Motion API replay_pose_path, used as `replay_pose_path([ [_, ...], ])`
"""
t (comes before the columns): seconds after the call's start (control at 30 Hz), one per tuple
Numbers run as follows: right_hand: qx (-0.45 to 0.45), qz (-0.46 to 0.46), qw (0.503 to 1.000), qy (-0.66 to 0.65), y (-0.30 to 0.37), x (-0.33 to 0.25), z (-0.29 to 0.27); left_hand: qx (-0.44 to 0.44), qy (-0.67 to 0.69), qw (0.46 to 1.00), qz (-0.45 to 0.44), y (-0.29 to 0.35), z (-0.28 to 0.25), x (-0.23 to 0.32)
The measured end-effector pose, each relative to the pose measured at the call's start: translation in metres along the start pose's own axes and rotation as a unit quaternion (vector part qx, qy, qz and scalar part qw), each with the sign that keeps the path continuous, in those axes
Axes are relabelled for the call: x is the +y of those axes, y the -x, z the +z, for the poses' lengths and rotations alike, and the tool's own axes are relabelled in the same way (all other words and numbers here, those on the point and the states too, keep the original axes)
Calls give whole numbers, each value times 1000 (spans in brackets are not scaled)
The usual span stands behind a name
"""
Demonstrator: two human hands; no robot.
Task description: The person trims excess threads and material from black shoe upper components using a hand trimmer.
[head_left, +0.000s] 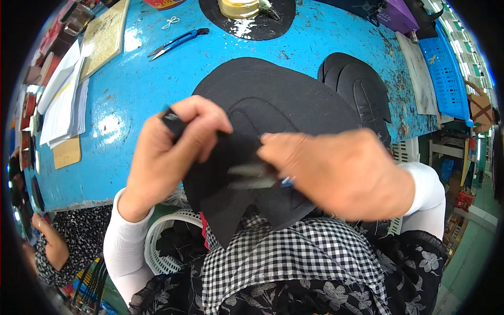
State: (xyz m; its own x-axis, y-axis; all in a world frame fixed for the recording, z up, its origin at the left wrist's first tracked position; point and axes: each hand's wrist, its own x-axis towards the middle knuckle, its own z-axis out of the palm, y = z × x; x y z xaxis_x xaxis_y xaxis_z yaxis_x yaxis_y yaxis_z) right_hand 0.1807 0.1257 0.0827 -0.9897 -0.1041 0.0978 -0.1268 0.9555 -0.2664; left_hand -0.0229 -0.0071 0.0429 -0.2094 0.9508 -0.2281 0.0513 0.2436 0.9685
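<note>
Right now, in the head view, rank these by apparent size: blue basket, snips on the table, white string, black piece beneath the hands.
1. Black piece
2. Blue basket
3. Snips
4. White string

I am in a workshop: my blue bench (157,79) is scuffed and spattered with dark stains, and a pair of thread snips (178,43) lies on it. Shaped black pieces (310,86) with seam-like lines overlap before me, a blue plastic basket (446,76) stands at the right, and another person (81,233) is close by at my left.
</note>
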Motion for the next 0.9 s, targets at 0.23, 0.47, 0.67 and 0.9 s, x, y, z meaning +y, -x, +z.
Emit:
replay_pose_path([
  [0.23,62,10,976,207,-7,-31,37,62,135,989,-3,6,-36,12],
  [0.47,172,159,937,-260,2,16,22,39,153,987,29,27,-56,29],
  [0.67,475,307,590,-576,56,32,19,81,-38,996,13,37,-82,28],
  [0.9,501,516,562,-408,173,87,50,96,-197,971,91,-5,-96,48],
])
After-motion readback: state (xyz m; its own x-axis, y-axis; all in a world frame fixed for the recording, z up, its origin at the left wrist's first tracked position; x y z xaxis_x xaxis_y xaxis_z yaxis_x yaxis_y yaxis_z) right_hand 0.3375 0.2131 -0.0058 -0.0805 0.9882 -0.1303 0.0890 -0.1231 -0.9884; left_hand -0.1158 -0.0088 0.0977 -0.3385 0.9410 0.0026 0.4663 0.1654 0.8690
